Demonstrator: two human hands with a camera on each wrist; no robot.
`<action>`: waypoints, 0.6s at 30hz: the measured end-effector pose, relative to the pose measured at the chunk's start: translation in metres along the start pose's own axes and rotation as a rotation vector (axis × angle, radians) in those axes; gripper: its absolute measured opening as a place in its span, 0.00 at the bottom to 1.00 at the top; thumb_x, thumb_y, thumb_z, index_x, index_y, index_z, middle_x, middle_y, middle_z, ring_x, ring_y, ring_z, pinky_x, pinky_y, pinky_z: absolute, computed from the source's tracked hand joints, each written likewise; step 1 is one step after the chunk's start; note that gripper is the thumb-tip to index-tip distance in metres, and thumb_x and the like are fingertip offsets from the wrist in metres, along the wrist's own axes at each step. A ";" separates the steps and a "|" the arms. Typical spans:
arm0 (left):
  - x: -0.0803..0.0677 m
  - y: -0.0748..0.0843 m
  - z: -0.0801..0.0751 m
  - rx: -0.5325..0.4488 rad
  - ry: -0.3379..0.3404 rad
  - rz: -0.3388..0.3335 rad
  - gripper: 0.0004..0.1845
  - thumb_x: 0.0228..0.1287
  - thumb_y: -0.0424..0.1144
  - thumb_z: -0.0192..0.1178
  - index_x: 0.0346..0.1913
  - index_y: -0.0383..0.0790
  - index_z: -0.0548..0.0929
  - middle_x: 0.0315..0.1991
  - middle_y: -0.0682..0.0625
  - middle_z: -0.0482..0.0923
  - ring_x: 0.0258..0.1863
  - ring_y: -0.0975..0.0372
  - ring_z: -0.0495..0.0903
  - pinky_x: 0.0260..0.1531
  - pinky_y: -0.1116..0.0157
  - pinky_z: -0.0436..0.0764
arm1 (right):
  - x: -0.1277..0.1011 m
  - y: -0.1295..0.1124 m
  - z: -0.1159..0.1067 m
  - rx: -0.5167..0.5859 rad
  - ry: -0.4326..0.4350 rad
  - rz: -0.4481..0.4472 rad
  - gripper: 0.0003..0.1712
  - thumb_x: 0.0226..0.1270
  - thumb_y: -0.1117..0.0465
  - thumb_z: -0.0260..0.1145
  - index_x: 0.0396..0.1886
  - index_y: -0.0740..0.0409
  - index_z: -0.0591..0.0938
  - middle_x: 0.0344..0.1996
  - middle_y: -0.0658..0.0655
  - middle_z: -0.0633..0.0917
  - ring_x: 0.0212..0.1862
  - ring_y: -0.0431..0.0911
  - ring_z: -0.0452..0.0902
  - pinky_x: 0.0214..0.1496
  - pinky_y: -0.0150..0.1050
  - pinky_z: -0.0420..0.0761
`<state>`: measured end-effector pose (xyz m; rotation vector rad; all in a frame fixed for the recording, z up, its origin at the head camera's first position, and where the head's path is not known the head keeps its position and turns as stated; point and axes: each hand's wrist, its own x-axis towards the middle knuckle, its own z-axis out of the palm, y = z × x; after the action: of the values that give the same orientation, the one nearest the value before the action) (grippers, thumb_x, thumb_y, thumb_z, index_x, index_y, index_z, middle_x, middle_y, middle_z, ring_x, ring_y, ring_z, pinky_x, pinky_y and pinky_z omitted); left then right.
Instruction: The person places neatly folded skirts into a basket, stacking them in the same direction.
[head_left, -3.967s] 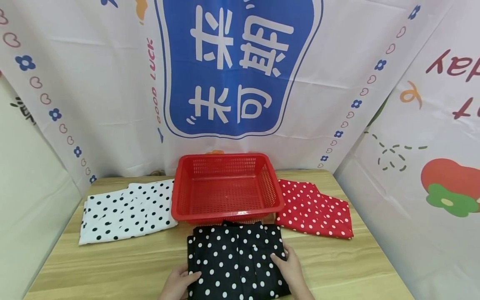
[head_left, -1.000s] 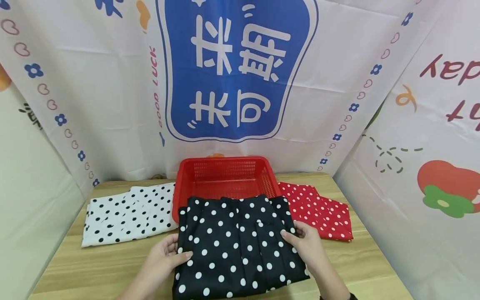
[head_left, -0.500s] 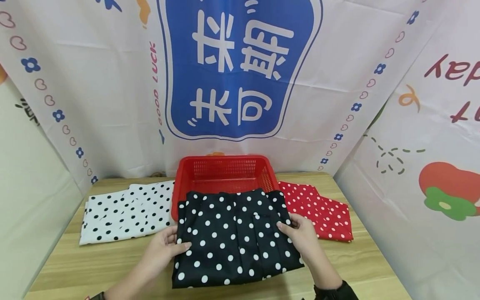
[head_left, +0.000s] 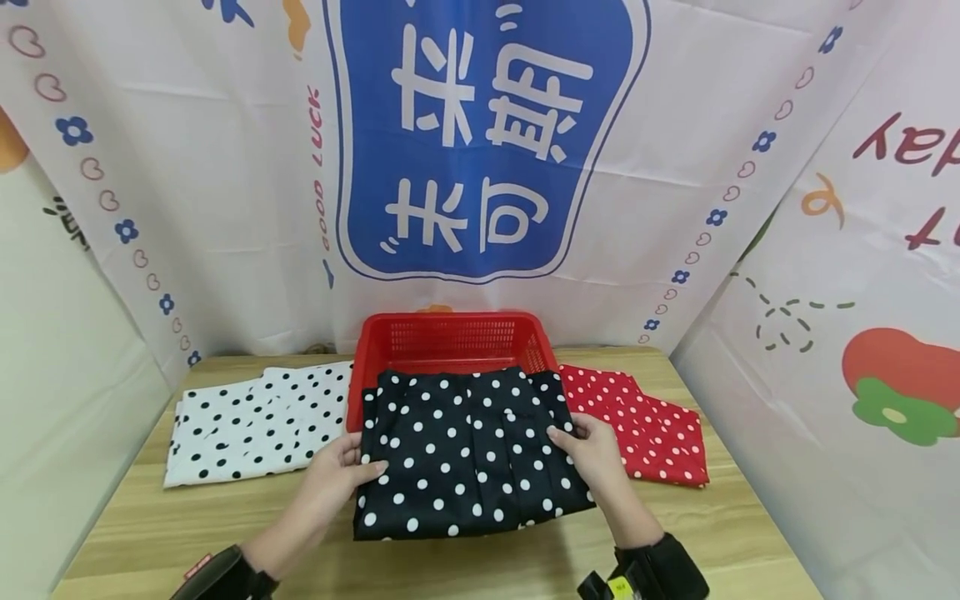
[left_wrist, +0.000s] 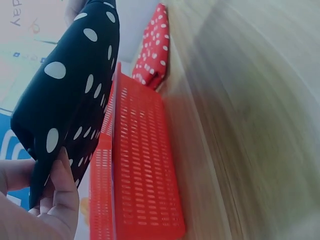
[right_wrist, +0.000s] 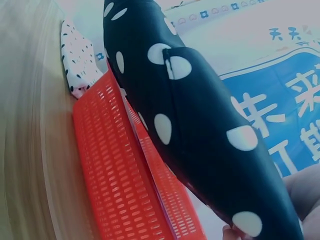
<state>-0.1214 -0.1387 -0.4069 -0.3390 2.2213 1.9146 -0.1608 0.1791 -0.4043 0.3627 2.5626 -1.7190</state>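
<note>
Wood-grain boards make up the table point(head_left: 225, 533), which is backed by a white printed backdrop point(head_left: 225, 167) carrying a large blue emblem with white characters. At the far middle of the table a red plastic basket point(head_left: 450, 333) with perforated walls is set. To its left a folded white cloth with black dots point(head_left: 247, 425) is laid flat, and to its right a folded red cloth with white dots point(head_left: 645, 425) is laid, both just beside the basket walls. A folded black cloth with white dots point(head_left: 465, 454) is held up off the table by both hands, its far edge reaching over the near rim of the basket; in the wrist views it is seen above the red lattice wall. The left hand point(head_left: 341, 475) is clamped on the cloth's left edge, with the thumb on top and the fingers point(left_wrist: 60, 195) curled beneath. The right hand point(head_left: 592, 454) is clamped on the right edge in the same manner. The hands are kept well apart, one at each side of the cloth.
</note>
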 end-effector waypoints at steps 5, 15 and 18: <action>0.010 0.004 0.000 0.018 -0.005 0.028 0.27 0.62 0.26 0.60 0.62 0.20 0.66 0.47 0.36 0.79 0.40 0.59 0.80 0.41 0.64 0.82 | 0.013 -0.001 0.002 0.000 -0.006 -0.018 0.20 0.66 0.64 0.66 0.55 0.70 0.79 0.44 0.64 0.83 0.41 0.50 0.79 0.47 0.41 0.81; 0.019 0.012 0.002 0.011 0.007 0.041 0.26 0.64 0.28 0.60 0.63 0.22 0.67 0.47 0.37 0.79 0.39 0.59 0.80 0.41 0.64 0.83 | 0.027 -0.007 0.003 -0.011 -0.014 -0.023 0.20 0.67 0.64 0.66 0.56 0.69 0.78 0.45 0.65 0.83 0.43 0.52 0.78 0.50 0.43 0.80; 0.025 0.014 0.001 0.007 0.014 0.040 0.27 0.64 0.28 0.59 0.64 0.22 0.66 0.47 0.37 0.79 0.40 0.59 0.80 0.43 0.64 0.82 | 0.033 -0.008 0.006 -0.020 -0.009 -0.030 0.21 0.67 0.64 0.66 0.56 0.69 0.78 0.46 0.66 0.83 0.43 0.52 0.78 0.50 0.44 0.80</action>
<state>-0.1495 -0.1368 -0.4009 -0.3100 2.2604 1.9296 -0.1951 0.1766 -0.4044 0.3164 2.5907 -1.6987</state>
